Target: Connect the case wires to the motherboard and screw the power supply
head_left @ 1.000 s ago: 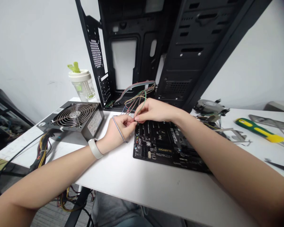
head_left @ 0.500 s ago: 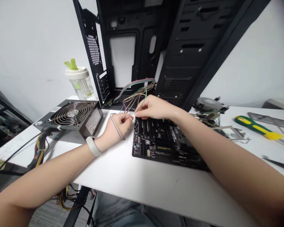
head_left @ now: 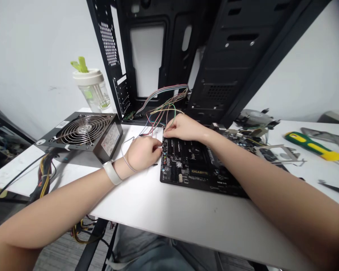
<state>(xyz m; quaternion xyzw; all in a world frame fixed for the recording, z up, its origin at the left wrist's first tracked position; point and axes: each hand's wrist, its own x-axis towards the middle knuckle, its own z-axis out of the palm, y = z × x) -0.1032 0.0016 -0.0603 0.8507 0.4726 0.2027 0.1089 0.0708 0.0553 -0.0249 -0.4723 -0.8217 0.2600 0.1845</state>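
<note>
A black Gigabyte motherboard (head_left: 199, 172) lies flat on the white table. My left hand (head_left: 145, 151) is at its left edge, fingers curled, with the tips against the edge; what they hold, if anything, is hidden. A thin wire loops over that wrist. Farther back, my right hand (head_left: 183, 127) is closed in a pinch at the board's far left corner. Thin coloured wires (head_left: 169, 106) run from inside the black computer case (head_left: 169, 41) to its fingers, and it pinches one or more of them. The wire ends are hidden.
Left of the board sits a power supply (head_left: 86, 137) with bundled cables (head_left: 45, 175) hanging off the table. A lidded cup (head_left: 94, 88) stands behind it. At right lie a fan cooler (head_left: 255, 118), a metal bracket (head_left: 282, 152), and a green-yellow handled tool (head_left: 313, 146).
My left hand has shifted slightly right to the board's edge and turned knuckles up. The wire on its wrist has slid back. My right hand stays pinched near the corner. The view has tilted down slightly.
</note>
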